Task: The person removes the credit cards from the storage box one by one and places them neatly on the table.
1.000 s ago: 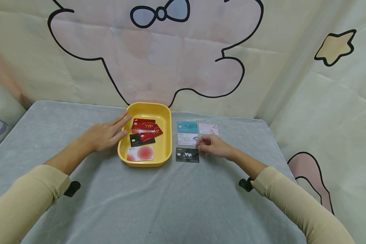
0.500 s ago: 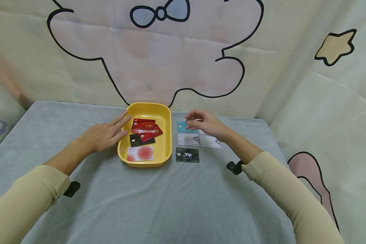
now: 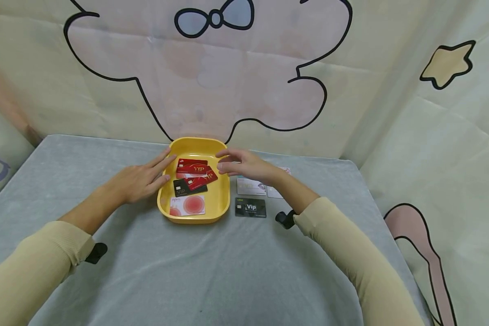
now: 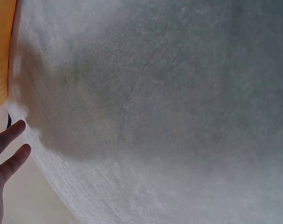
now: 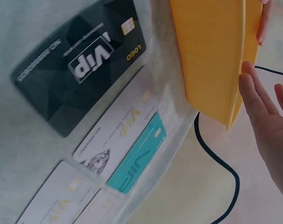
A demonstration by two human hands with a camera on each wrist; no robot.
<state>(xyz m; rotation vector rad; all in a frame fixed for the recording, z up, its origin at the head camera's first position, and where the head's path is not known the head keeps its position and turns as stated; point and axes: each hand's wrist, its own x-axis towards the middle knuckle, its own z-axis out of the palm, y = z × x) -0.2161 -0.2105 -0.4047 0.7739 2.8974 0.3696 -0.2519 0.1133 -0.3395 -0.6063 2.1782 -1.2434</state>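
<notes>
My left hand rests with straight fingers against the left side of a yellow tray. My right hand is at the tray's right rim, its fingers loosely extended and holding nothing; the right wrist view shows its fingertips at the rim. In the tray lie overlapping red VIP cards, a black card and a white card with pink circles. Right of the tray are a black Vip card, a white VIP card and a teal card, which my right hand covers in the head view.
Another white card and a pale pink card lie farther right, partly hidden by my right forearm in the head view. Grey cloth covers the table. A printed curtain hangs behind its back edge.
My right hand has moved from beside the laid-out cards, up over the teal card and left to the tray's right rim. The left hand and the cards stay put.
</notes>
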